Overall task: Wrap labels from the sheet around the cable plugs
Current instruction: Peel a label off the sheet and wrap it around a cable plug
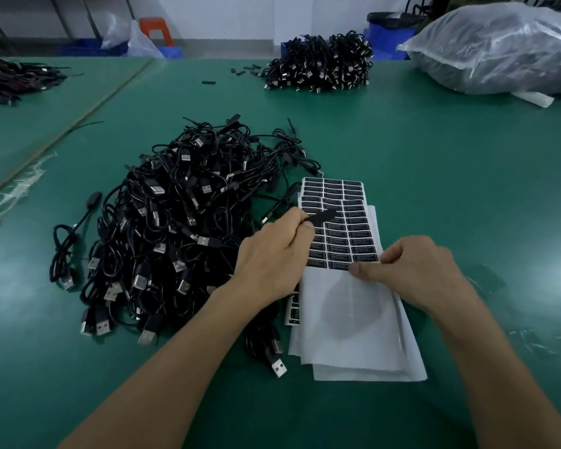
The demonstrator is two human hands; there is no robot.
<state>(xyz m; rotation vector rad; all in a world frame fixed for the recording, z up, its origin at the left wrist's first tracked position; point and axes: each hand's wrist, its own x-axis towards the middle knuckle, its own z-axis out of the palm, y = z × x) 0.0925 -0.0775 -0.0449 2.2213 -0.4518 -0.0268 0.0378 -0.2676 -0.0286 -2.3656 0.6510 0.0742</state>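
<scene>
Left hand (pixel 272 251) raised, fingers pinched shut, right hand (pixel 412 264) low, thumb and forefinger pinching

This is a factory packing or assembly workshop. A broad green-matted worktop (pixel 434 150) carries bulk stock: a large loose heap of black USB cables (pixel 182 228) near its middle, a tied bundle of the same cables (pixel 318 61) toward the far edge, and another pile (pixel 10 79) at the far left edge. A big clear plastic sack (pixel 499 47) of goods sits at the far right corner. A sheet of printed black labels (pixel 340 222) lies beside the heap. Blue bins (pixel 389 34) and a red stool (pixel 156 29) stand behind against a plain wall.
</scene>
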